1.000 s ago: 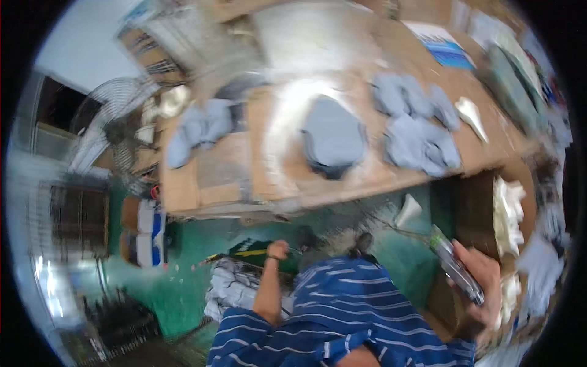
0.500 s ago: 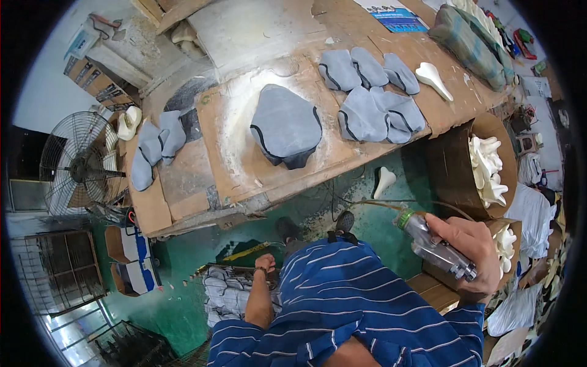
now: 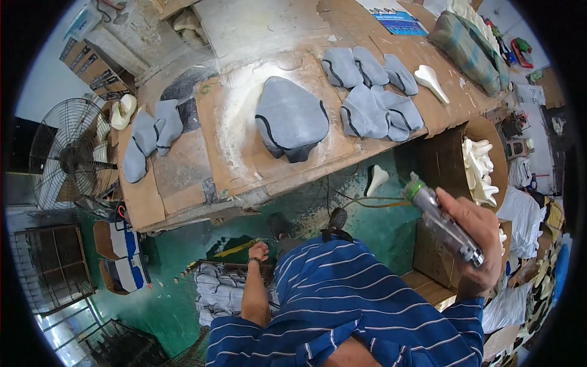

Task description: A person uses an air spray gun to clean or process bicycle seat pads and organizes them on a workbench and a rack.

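Observation:
My right hand [image 3: 474,229] is wrapped round a clear, bottle-shaped tool [image 3: 443,223] with a green collar at one end and a silver metal end at the other. It is held in the air off the table's front edge. My left hand [image 3: 258,251] hangs low beside my body with its fingers curled in, and nothing shows in it. Ahead of me, a stack of grey fabric covers [image 3: 292,116] with black edging lies on a powdery cardboard sheet [image 3: 226,165]. More grey covers [image 3: 365,113] lie to its right, and several others [image 3: 143,134] to the left.
A white saddle-shaped piece [image 3: 431,82] lies on the table, another [image 3: 377,179] on the floor. A cardboard drum [image 3: 443,162] at the right holds several white pieces. At the left stands a fan [image 3: 70,159]. A brown hose [image 3: 382,202] runs near the tool. Wrapped grey bundles [image 3: 217,290] sit by my left arm.
My right hand has raised the clear tool slightly, toward the table. My left hand has shifted a little up and left. The view has tilted slightly; the covers lie as before.

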`<state>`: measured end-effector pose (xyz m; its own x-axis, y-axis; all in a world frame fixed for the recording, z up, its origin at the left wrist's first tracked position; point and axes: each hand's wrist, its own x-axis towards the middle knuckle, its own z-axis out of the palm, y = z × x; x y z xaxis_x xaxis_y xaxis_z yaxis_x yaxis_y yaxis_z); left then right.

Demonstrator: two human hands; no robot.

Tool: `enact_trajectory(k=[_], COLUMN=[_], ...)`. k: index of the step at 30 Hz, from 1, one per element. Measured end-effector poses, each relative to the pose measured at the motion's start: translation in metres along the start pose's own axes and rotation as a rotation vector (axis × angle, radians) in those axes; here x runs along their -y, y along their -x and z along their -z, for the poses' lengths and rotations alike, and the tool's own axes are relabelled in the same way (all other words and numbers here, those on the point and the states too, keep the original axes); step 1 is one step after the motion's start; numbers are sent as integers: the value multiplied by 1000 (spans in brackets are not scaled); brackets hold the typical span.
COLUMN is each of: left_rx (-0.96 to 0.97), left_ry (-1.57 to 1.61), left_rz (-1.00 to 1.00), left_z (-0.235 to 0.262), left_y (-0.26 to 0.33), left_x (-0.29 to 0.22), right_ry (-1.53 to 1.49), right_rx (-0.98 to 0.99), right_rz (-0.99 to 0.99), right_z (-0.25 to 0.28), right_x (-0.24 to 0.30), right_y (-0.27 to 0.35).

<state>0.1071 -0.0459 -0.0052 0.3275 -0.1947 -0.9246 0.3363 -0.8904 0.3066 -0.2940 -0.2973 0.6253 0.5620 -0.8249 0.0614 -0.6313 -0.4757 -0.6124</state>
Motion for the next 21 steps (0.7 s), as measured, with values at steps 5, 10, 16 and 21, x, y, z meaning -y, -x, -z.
enact_trajectory(k=[5,10,16,21], left_rx=[42,79,84,86], left_ry=[30,12,-4,17], left_rz=[-53,-61,24,-216], left_z=[2,5,15,21], left_y=[-17,-30,-53,-76], left_x=[-5,9,33,-2], right_ry=[31,61,205,297], right_rx=[-126,3,46,84], right_rz=[-60,54,140,193], right_z=[-20,-26,-38,-50], right_x=[28,61,97,126], right_y=[-19,-26,-26,-12])
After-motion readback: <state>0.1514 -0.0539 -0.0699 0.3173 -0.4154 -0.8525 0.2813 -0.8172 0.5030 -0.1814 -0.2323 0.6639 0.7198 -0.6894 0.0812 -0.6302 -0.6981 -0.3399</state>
